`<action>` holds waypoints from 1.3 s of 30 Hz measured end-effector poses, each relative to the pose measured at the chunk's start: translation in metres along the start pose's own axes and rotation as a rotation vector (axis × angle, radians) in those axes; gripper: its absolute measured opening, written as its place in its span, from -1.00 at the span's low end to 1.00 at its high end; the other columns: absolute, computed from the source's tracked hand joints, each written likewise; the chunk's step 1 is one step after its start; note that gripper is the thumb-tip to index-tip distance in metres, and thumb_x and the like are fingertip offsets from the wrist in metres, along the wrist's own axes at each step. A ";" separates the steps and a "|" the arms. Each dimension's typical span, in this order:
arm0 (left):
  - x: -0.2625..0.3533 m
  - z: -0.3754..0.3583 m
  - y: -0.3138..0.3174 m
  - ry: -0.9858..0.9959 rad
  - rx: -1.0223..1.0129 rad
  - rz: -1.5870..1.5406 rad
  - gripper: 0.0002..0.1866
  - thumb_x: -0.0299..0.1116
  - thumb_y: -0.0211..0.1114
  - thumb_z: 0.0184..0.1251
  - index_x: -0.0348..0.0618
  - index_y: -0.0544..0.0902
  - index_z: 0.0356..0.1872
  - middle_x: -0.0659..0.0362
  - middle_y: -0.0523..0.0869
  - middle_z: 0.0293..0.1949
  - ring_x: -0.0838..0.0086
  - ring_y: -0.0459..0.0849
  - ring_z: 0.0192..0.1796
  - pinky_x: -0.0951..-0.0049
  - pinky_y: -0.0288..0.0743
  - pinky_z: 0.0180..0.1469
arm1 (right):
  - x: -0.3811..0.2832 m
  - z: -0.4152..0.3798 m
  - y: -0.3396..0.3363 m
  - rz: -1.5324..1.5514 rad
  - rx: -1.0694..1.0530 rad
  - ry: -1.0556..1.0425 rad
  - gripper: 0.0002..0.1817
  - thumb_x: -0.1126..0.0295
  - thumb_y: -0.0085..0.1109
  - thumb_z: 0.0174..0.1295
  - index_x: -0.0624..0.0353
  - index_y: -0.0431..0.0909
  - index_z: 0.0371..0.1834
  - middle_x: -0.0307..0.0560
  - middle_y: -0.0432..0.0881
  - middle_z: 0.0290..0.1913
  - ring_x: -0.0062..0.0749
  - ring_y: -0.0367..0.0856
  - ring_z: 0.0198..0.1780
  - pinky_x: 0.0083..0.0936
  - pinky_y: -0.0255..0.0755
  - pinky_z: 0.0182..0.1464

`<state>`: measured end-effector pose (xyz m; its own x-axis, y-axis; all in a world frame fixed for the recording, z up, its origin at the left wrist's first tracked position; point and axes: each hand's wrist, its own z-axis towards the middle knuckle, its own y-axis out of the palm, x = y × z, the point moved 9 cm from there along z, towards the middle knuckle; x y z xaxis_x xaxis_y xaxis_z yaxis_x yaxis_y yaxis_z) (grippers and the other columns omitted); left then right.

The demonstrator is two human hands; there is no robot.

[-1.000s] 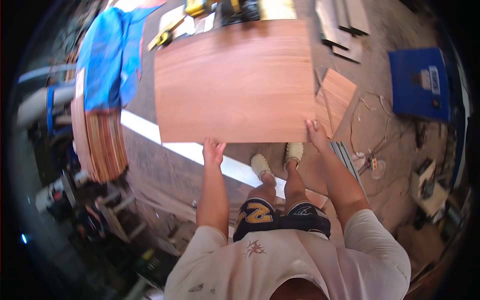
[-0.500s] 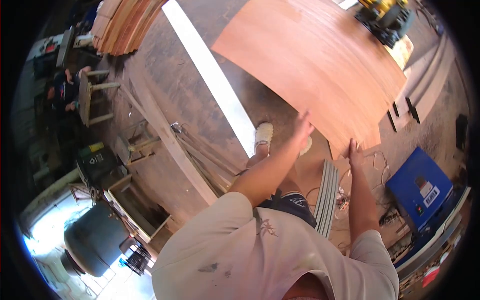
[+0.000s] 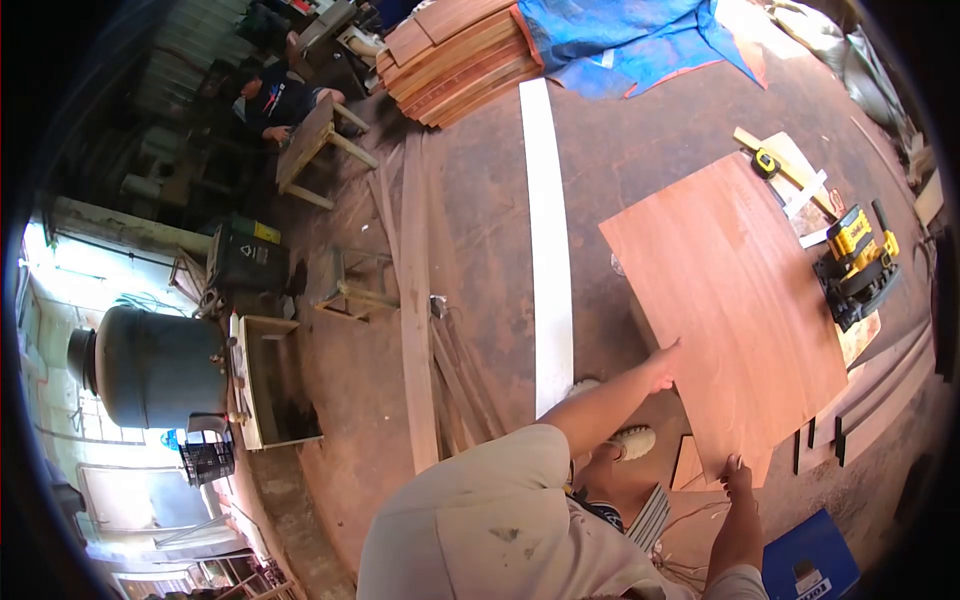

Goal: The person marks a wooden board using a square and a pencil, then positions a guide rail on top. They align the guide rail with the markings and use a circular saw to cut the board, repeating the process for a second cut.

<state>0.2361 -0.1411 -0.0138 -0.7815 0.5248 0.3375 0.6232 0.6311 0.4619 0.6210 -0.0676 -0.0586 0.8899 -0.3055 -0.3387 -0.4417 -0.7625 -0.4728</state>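
Note:
A broad reddish-brown plywood sheet [image 3: 735, 290] extends out in front of me, slightly skewed. My left hand [image 3: 658, 371] is at its left edge, a digit lying over the top and the other fingers partly hidden at the side. At the near corner, my right hand [image 3: 738, 476] grips the sheet, thumb on top and fingers below. Beneath that corner another piece of wood [image 3: 688, 466] shows. A yellow-and-black power saw [image 3: 858, 265] rests just past the sheet's right edge.
A long white board [image 3: 548, 240] lies on the floor to the left. Stacked planks [image 3: 465, 70] and a blue tarp [image 3: 630, 40] are at the back. A person [image 3: 275, 105] sits by a wooden stool [image 3: 320, 150]. A tape measure [image 3: 765, 163] and a blue case [image 3: 810, 560] lie rightward.
My view has swung, so the sheet appears lower and farther right. My left hand has come from just off the left edge onto it; the right hand still holds the near corner.

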 end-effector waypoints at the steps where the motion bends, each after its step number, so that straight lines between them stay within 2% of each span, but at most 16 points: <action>1: -0.007 0.002 -0.004 -0.014 0.028 -0.043 -0.07 0.35 -0.03 0.37 -0.17 0.06 0.52 -0.23 0.05 0.51 -0.09 -0.02 0.55 -0.09 -0.10 0.50 | 0.001 -0.002 0.002 0.019 -0.010 0.007 -0.42 -0.24 -0.03 0.34 0.13 0.53 -0.31 -0.16 0.49 -0.66 -0.47 0.36 -0.72 -0.48 0.18 -0.71; 7: 0.019 0.031 -0.036 0.213 0.066 -0.274 -0.16 0.25 0.01 0.43 -0.23 0.17 0.46 -0.01 0.24 0.48 0.11 0.19 0.50 0.02 -0.04 0.49 | -0.001 -0.005 0.008 0.091 -0.024 -0.015 -0.46 -0.16 -0.05 0.40 0.15 0.52 -0.33 -0.17 0.50 -0.66 -0.49 0.34 -0.73 -0.51 0.15 -0.72; 10: 0.060 0.032 -0.059 0.303 0.184 -0.293 -0.15 0.22 0.09 0.40 -0.34 0.22 0.42 -0.02 0.23 0.48 0.21 0.20 0.50 0.18 0.11 0.45 | -0.001 -0.001 0.009 0.124 -0.019 -0.032 -0.48 -0.13 -0.02 0.40 0.17 0.50 -0.38 -0.18 0.50 -0.67 -0.51 0.35 -0.72 -0.52 0.16 -0.71; 12: 0.071 0.027 -0.086 0.332 0.459 -0.221 -0.23 0.17 0.09 0.43 -0.32 0.30 0.38 0.00 0.46 0.34 0.26 0.44 0.35 0.24 0.36 0.28 | -0.004 -0.007 0.010 0.148 -0.009 -0.049 -0.47 -0.13 -0.03 0.40 0.16 0.50 -0.39 -0.18 0.49 -0.67 -0.51 0.34 -0.73 -0.52 0.16 -0.72; 16: 0.042 0.044 -0.077 0.329 0.494 -0.120 -0.20 0.14 0.12 0.42 -0.34 0.21 0.42 -0.03 0.33 0.42 0.21 0.29 0.45 0.20 0.17 0.42 | -0.006 -0.007 0.007 0.154 0.026 -0.056 -0.45 -0.14 -0.01 0.39 0.16 0.49 -0.46 -0.18 0.47 -0.67 -0.50 0.34 -0.72 -0.50 0.17 -0.71; 18: 0.006 0.052 -0.052 0.433 0.387 -0.220 -0.28 0.05 0.12 0.45 -0.31 0.25 0.40 0.00 0.39 0.38 0.27 0.37 0.39 0.23 0.26 0.37 | 0.019 0.021 0.016 0.256 0.027 -0.230 -0.52 -0.03 0.07 0.39 0.16 0.49 -0.49 -0.19 0.47 -0.65 -0.51 0.33 -0.70 -0.50 0.21 -0.66; 19: -0.007 0.017 -0.019 0.275 0.359 -0.285 -0.39 -0.02 0.09 0.50 -0.28 0.32 0.36 0.03 0.51 0.28 0.34 0.49 0.28 0.29 0.37 0.28 | 0.025 0.026 0.024 0.489 -0.046 -0.328 -0.59 0.06 0.12 0.39 0.13 0.49 -0.51 -0.23 0.47 -0.64 -0.53 0.33 -0.68 -0.50 0.21 -0.63; 20: -0.018 -0.007 0.010 0.242 0.265 -0.244 -0.30 0.09 0.09 0.46 -0.19 0.24 0.42 0.10 0.44 0.36 0.29 0.37 0.40 0.16 0.12 0.45 | 0.041 0.034 0.026 0.484 -0.008 -0.276 -0.57 0.03 0.11 0.38 0.14 0.50 -0.51 -0.22 0.47 -0.64 -0.54 0.33 -0.67 -0.50 0.21 -0.64; 22: -0.054 -0.003 0.038 0.144 0.177 -0.274 -0.28 0.10 0.04 0.49 -0.21 0.18 0.46 0.09 0.28 0.47 0.25 0.20 0.51 0.10 -0.05 0.51 | 0.027 0.012 0.009 0.195 0.121 -0.198 -0.52 -0.03 0.05 0.38 0.17 0.51 -0.51 -0.18 0.50 -0.63 -0.52 0.39 -0.66 -0.51 0.26 -0.64; 25: -0.090 0.003 0.051 0.106 0.162 -0.236 -0.24 0.15 0.01 0.48 -0.20 0.15 0.47 0.08 0.19 0.51 0.23 0.11 0.54 0.13 -0.13 0.53 | -0.011 -0.020 0.002 0.163 0.083 -0.110 -0.41 -0.20 0.02 0.32 0.20 0.51 -0.46 -0.14 0.51 -0.62 -0.46 0.43 -0.66 -0.48 0.27 -0.65; 27: -0.088 0.004 0.047 0.097 0.181 -0.250 -0.23 0.16 0.02 0.47 -0.20 0.15 0.48 0.07 0.20 0.50 0.23 0.13 0.53 0.14 -0.11 0.53 | -0.015 -0.027 0.000 0.202 0.090 -0.032 -0.39 -0.13 0.15 0.29 0.35 0.54 -0.40 -0.08 0.52 -0.63 -0.42 0.48 -0.62 -0.47 0.38 -0.56; 33: -0.046 0.018 0.016 0.171 0.205 -0.288 -0.21 0.19 -0.01 0.47 -0.22 0.14 0.47 0.05 0.24 0.48 0.22 0.21 0.50 0.21 -0.03 0.52 | -0.013 -0.022 0.004 0.188 0.117 -0.096 -0.40 -0.21 0.05 0.30 0.21 0.49 -0.45 -0.14 0.50 -0.62 -0.45 0.44 -0.65 -0.47 0.27 -0.65; 35: -0.028 0.020 0.002 0.237 0.190 -0.264 -0.28 0.18 -0.04 0.49 -0.27 0.30 0.37 0.03 0.44 0.36 0.24 0.42 0.37 0.25 0.30 0.37 | -0.010 -0.026 -0.001 0.189 0.170 -0.149 -0.41 -0.20 0.06 0.30 0.19 0.47 -0.48 -0.17 0.47 -0.64 -0.46 0.39 -0.65 -0.46 0.27 -0.62; 36: -0.037 0.054 -0.020 0.258 0.176 -0.174 -0.36 0.16 -0.06 0.51 -0.26 0.47 0.22 0.07 0.65 0.13 0.34 0.68 0.03 0.40 0.60 -0.05 | 0.012 -0.003 0.003 0.251 0.182 -0.272 -0.42 -0.20 0.08 0.28 0.16 0.45 -0.52 -0.22 0.38 -0.65 -0.49 0.32 -0.64 -0.47 0.24 -0.59; 37: -0.037 0.048 -0.015 0.267 0.208 -0.376 -0.42 0.16 -0.01 0.48 -0.17 0.55 0.12 0.15 0.74 -0.06 0.45 0.72 -0.28 0.54 0.54 -0.42 | 0.032 0.029 0.017 0.317 0.166 -0.409 -0.42 -0.21 0.09 0.27 0.14 0.43 -0.56 -0.28 0.30 -0.67 -0.52 0.25 -0.64 -0.49 0.22 -0.56; 39: -0.045 0.053 -0.032 0.276 0.371 -0.258 -0.41 0.20 0.08 0.41 -0.08 0.53 0.18 0.18 0.72 -0.04 0.58 0.48 -0.50 0.59 0.21 -0.60 | 0.022 0.028 0.023 0.478 0.042 -0.358 -0.37 -0.27 0.06 0.27 0.10 0.39 -0.61 -0.27 0.30 -0.69 -0.55 0.26 -0.66 -0.51 0.19 -0.61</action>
<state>0.2528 -0.1546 -0.0876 -0.8582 0.1872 0.4779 0.3390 0.9059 0.2540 0.6272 -0.0764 -0.0996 0.5010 -0.3926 -0.7713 -0.7945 -0.5620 -0.2300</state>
